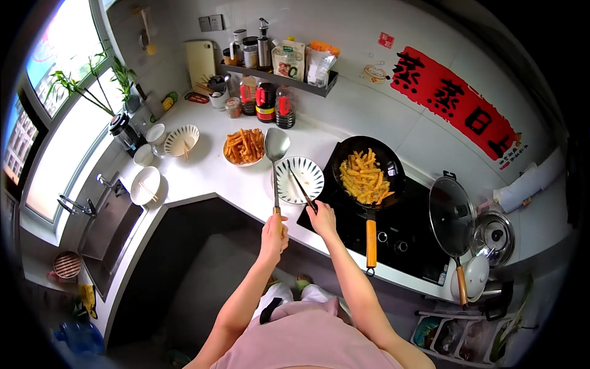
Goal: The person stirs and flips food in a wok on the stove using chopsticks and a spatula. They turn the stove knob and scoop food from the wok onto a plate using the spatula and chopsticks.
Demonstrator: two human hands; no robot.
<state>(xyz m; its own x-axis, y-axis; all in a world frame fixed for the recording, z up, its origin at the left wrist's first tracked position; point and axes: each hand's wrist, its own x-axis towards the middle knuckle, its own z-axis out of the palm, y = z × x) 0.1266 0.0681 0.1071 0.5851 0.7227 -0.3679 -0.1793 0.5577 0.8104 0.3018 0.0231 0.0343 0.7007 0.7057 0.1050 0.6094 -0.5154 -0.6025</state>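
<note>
The wooden handle of a metal spatula (pixel 275 175) is gripped in the closed left hand (pixel 273 238), near the counter's front edge. Its long axis is set almost straight away from the body; the broad blade is pointed toward the back wall, beside the plate of fried strips (pixel 244 147).

Dark chopsticks (pixel 302 186) are held in the closed right hand (pixel 322 218), slanted forward and to the left, with their tips over the striped bowl (pixel 312 174). That bowl is set on the white counter (pixel 224 179) just right of the spatula's shaft — a narrow gap at most.

On the right, the bowl is closely bordered by the black cooktop (pixel 410 237), where yellow food (pixel 367 177) is held in the wok (pixel 396 165); its wooden handle is aimed back at the front edge. More space is found on the left — a stretch of counter between the fried strips and the angled front edge, bounded farther left by white bowls (pixel 145 184) and the sink (pixel 110 237).
</note>
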